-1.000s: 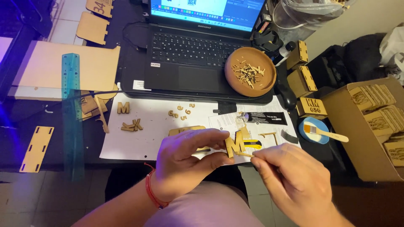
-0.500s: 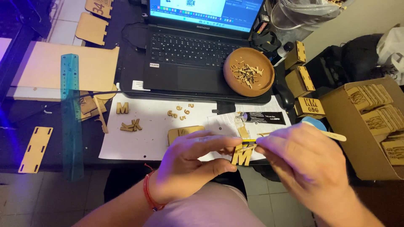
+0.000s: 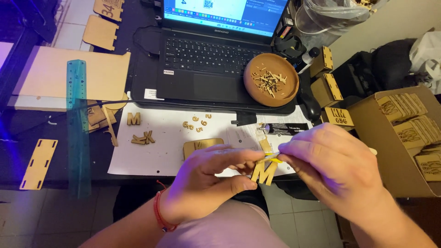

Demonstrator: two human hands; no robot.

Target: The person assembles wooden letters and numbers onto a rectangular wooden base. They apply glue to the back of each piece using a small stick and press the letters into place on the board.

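Both hands pinch flat tan wooden letter (image 3: pixel 264 172): left hand (image 3: pixel 202 183) underneath, right hand (image 3: pixel 330 167) atop.

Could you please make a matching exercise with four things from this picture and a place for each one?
Things:
1. wooden letter
2. round wooden bowl
3. teal ruler
4. glue tube

Places:
A. on the laptop's right corner
B. far left of the desk
C. between the left hand and right hand
D. on the paper, below the bowl

Pairs: 1-C, 2-A, 3-B, 4-D
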